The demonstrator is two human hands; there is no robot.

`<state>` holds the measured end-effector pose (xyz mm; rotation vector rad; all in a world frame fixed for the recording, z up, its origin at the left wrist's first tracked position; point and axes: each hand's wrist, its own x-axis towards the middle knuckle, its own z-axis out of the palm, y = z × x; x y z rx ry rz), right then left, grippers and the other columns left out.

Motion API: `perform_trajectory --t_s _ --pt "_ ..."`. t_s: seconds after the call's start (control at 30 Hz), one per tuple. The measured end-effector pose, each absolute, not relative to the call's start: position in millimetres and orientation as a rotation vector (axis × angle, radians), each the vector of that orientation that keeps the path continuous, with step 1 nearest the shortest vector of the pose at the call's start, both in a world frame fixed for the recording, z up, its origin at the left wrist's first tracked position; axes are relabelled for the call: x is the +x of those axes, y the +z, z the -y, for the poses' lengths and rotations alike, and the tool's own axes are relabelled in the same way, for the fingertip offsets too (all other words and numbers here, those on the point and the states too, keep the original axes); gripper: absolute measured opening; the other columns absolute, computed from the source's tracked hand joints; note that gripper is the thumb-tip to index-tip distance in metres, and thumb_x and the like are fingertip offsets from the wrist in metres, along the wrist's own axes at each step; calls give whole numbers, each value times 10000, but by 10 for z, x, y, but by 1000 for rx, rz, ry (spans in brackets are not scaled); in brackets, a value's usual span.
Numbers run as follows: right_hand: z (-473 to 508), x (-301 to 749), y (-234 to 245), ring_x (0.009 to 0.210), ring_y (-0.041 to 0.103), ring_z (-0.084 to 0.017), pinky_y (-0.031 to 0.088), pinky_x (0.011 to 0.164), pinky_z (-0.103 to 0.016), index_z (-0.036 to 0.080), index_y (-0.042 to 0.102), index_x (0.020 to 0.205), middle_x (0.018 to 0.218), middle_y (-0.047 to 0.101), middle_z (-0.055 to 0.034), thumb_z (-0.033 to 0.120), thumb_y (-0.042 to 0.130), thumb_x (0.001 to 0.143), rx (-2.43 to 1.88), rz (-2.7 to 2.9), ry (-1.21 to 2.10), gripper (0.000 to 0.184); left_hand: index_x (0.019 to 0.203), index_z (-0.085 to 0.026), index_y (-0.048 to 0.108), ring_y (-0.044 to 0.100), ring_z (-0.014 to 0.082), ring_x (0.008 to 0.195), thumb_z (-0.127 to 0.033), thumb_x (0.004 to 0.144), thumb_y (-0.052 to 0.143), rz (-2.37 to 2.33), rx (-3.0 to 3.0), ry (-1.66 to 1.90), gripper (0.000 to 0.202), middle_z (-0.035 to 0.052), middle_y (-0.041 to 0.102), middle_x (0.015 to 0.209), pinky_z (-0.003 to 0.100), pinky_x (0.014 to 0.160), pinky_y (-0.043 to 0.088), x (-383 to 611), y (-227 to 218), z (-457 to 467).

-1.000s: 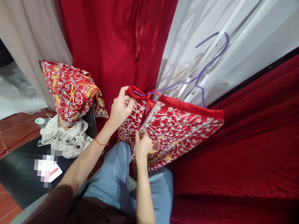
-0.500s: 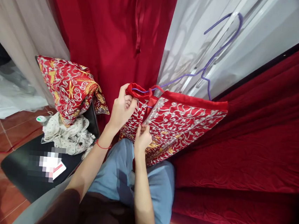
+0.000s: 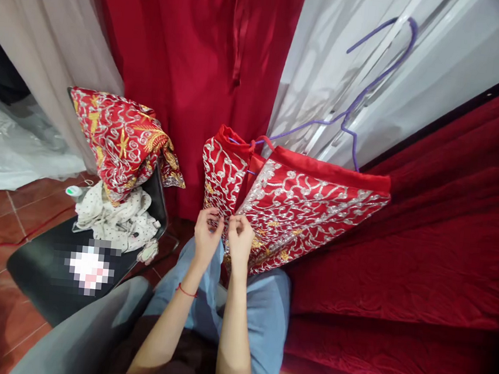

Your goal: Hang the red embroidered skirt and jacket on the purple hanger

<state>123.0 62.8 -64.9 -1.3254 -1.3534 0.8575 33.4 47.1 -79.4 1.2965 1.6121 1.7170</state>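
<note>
A red garment (image 3: pixel 300 209) with silver and gold embroidery hangs on a purple wire hanger (image 3: pixel 365 86) in front of me, above my lap in blue trousers. My left hand (image 3: pixel 206 236) pinches the lower front edge of the garment's left panel. My right hand (image 3: pixel 240 239) sits right beside it, fingers closed on the edge of the right panel. The two hands almost touch at the front opening. A red string is tied round my left wrist.
A black chair (image 3: pixel 42 276) at the left carries another embroidered red garment (image 3: pixel 121 139), a white spotted cloth (image 3: pixel 109 217) and a blurred card. Red curtain (image 3: pixel 191 58) and white sheer fabric (image 3: pixel 332 60) hang behind. Red velvet (image 3: pixel 423 256) covers the right side.
My left hand let go of the garment's collar at the hanger and dropped down to the lower front edge, beside my right hand. The hanger and garment shifted slightly right.
</note>
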Motion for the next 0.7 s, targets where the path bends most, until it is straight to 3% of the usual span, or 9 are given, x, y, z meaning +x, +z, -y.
perform_trajectory --t_s 0.1,0.2,0.4,0.7 --pt "-539 1245 -687 501 405 -103 337 524 -220 196 568 750 520 434 74 427 524 868 -1221 1266 991 263 1085 -226 550 607 212 971 -254 861 635 -1634 1463 1598 241 100 585 1101 316 796 505 385 -998 -447" --pt "-496 1294 -683 476 331 -79 269 488 -215 183 589 735 500 383 89 446 599 830 -1115 1205 1131 280 997 -221 547 586 214 951 -234 856 616 -1694 1565 1601 157 76 580 1012 326 837 483 403 -1005 -483" --pt "-501 1378 -662 423 258 -57 176 441 -223 177 663 753 437 361 101 472 732 720 -997 995 1449 304 847 -227 515 555 197 850 -221 842 592 -1754 1689 1503 78 21 584 848 303 801 444 379 -999 -544" --pt "-505 1329 -663 420 255 -47 154 438 -235 171 698 745 429 375 97 480 783 661 -1001 913 1468 332 762 -216 481 536 158 729 -159 865 532 -1750 1734 1330 129 5 570 798 255 662 388 366 -948 -592"
